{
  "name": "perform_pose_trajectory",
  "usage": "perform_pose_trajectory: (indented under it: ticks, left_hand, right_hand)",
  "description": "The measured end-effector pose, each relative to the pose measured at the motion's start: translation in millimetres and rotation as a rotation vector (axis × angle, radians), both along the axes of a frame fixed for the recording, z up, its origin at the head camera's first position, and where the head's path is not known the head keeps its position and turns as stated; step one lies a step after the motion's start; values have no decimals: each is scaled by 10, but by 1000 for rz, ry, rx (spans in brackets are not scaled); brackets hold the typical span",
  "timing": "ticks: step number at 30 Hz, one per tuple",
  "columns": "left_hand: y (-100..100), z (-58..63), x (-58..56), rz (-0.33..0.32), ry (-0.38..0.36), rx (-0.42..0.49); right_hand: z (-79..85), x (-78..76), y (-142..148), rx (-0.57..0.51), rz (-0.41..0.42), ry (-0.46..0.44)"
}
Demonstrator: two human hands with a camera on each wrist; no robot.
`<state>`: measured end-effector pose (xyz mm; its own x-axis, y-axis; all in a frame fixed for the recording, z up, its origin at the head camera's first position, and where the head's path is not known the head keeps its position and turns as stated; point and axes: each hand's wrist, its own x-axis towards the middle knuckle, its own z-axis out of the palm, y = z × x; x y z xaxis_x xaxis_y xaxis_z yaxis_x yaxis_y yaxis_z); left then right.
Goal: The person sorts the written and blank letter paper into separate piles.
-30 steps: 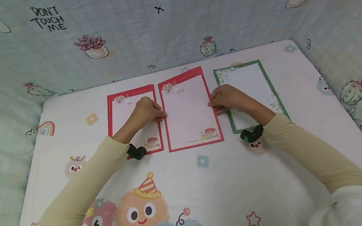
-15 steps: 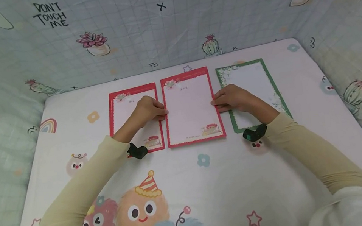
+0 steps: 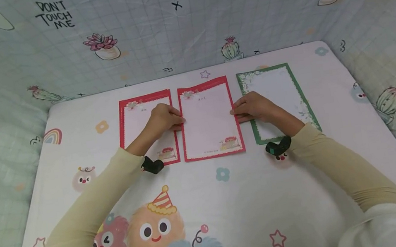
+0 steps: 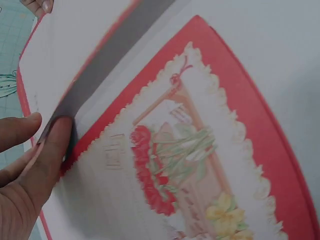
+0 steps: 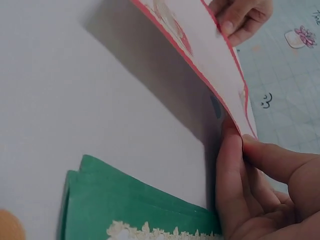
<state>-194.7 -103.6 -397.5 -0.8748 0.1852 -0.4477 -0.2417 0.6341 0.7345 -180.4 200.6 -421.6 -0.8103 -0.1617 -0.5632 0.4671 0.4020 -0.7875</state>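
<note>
A red-bordered sheet of paper (image 3: 209, 122) is held up by both hands between two other lots of paper, its face printed with flowers at the corners. My left hand (image 3: 163, 119) pinches its left edge between thumb and fingers, and my right hand (image 3: 252, 107) pinches its right edge. In the right wrist view the held sheet (image 5: 210, 55) bows and casts a shadow on the table below. Under my left wrist lies the red-bordered stack (image 3: 144, 101), seen closely in the left wrist view with its flower-basket print (image 4: 175, 165). Beneath my right hand is the green-bordered stack (image 3: 267, 79).
The table (image 3: 243, 209) wears a white cloth printed with cartoon figures, stars and flowers. A fabric curtain (image 3: 148, 30) with cactus prints stands along the back and sides. Black wrist straps (image 3: 278, 146) hang below both sleeves.
The held sheet has shifted slightly right, and its top edge now bends more. Both hands keep their grip on its sides. The head view has moved a little.
</note>
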Motion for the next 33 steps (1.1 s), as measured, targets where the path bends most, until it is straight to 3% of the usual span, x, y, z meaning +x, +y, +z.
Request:
perform_pose_trajectory:
  ticks: [8, 16, 33]
  left_hand:
    - [-56, -73, 38, 19, 69, 33]
    - [-94, -69, 67, 37, 92, 50]
    - [-199, -249, 126, 138, 56, 303]
  right_hand:
    - [35, 54, -92, 136, 18, 182]
    - [38, 75, -79, 150, 81, 247]
    - [4, 158, -32, 16, -9, 278]
